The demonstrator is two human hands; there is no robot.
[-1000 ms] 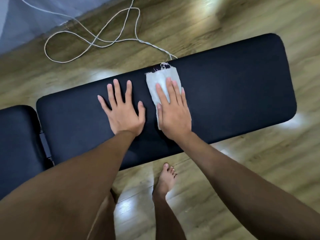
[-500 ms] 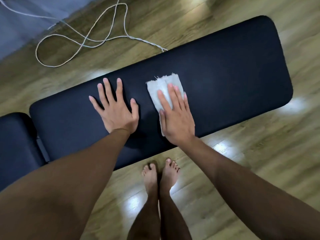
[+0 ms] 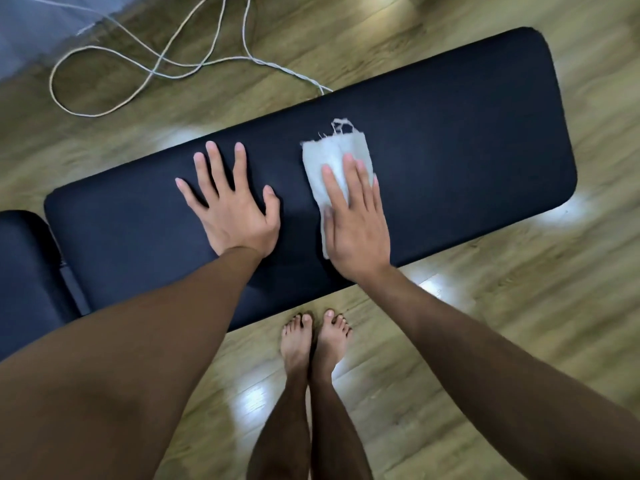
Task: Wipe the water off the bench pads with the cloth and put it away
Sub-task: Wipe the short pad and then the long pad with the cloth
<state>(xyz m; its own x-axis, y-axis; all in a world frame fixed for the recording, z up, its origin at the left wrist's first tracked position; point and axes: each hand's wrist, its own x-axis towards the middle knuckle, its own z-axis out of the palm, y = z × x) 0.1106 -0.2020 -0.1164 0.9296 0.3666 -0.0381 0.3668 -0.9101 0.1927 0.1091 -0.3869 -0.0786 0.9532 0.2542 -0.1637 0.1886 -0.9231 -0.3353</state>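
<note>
A long black bench pad (image 3: 467, 143) runs across the view, with a second, smaller black pad (image 3: 24, 271) at the far left. A folded white cloth (image 3: 329, 157) with frayed threads lies on the middle of the long pad. My right hand (image 3: 353, 220) lies flat on the cloth, fingers straight, pressing it down; the cloth's near part is hidden under the palm. My left hand (image 3: 232, 209) rests flat on the bare pad to the left of the cloth, fingers spread, holding nothing. No water drops can be made out on the dark surface.
A white cord (image 3: 156, 60) loops over the wooden floor (image 3: 519, 323) behind the bench. A grey fabric edge (image 3: 31, 29) lies at the top left. My bare feet (image 3: 315, 344) stand close to the bench's near side.
My right hand has slid the cloth back from the pad's far edge toward the middle. My feet have come together. The left hand stays flat on the pad.
</note>
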